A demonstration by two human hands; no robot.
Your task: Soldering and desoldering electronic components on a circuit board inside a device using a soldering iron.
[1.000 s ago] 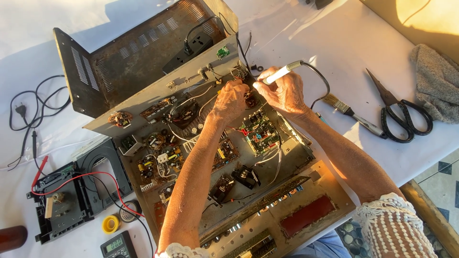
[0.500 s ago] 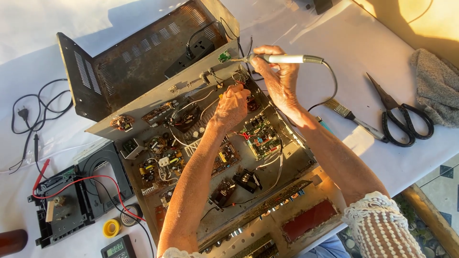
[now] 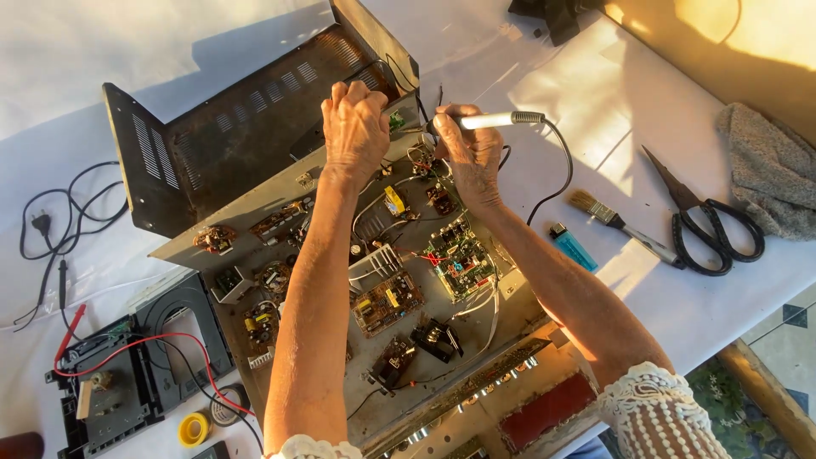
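Reaching both forearms up over open metal chassis (image 3: 255, 208) of old electronic device, we see left hand (image 3: 355, 127) curled shut at chassis back edge, what it pinches hidden. Right hand (image 3: 469, 153) clamped round white pen-shaped soldering iron (image 3: 497, 120), iron lying level, black cord looping right. Chassis holds green and brown circuit boards (image 3: 459, 259), directly below hands. Black-handled scissors (image 3: 710, 223), paintbrush (image 3: 612, 219), blue lighter (image 3: 574, 245) on white counter (image 3: 76, 127), right of hands.
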